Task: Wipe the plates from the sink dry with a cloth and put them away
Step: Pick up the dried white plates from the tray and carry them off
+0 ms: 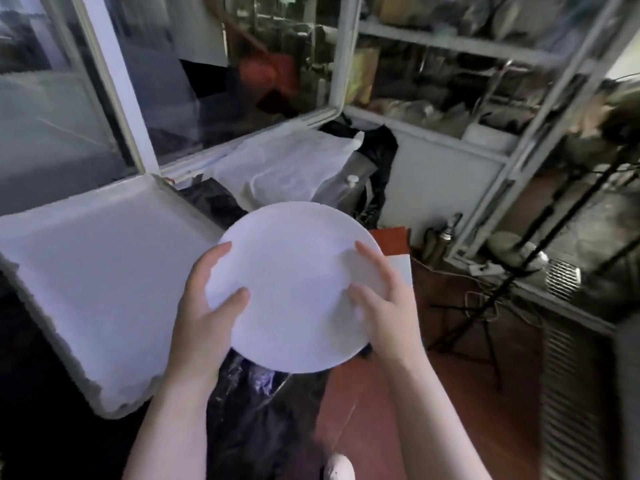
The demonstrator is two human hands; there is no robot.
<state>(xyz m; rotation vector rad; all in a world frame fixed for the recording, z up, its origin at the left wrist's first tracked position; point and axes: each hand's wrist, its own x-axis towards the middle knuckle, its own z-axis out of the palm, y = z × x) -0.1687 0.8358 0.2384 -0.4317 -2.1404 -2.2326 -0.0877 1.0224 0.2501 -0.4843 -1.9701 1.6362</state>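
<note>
Both hands carry one white plate (pixel 294 289) in the air in front of the body, above the red floor (pixel 398 393) and a dark plastic bag (pixel 249 420), with no support under it. The left hand (pixel 204 306) grasps the rim at about 8 o'clock, thumb on the upper face and fingers curled around the edge; the right hand (pixel 381 306) grasps it at about 4 o'clock, with its fingers lying on the face. Two opposite grips probably keep a possibly wet, slippery plate steady — one hand alone could let it tip. The plate is round, so it has no real long axis; its face looks up toward the camera, a little tilted, the far edge at 12 o'clock seeming higher. I see no cloth in either hand, and no sink. A white covered surface (pixel 86 271) lies at 9 o'clock, just beside the plate — maybe a place to put it down.
</note>
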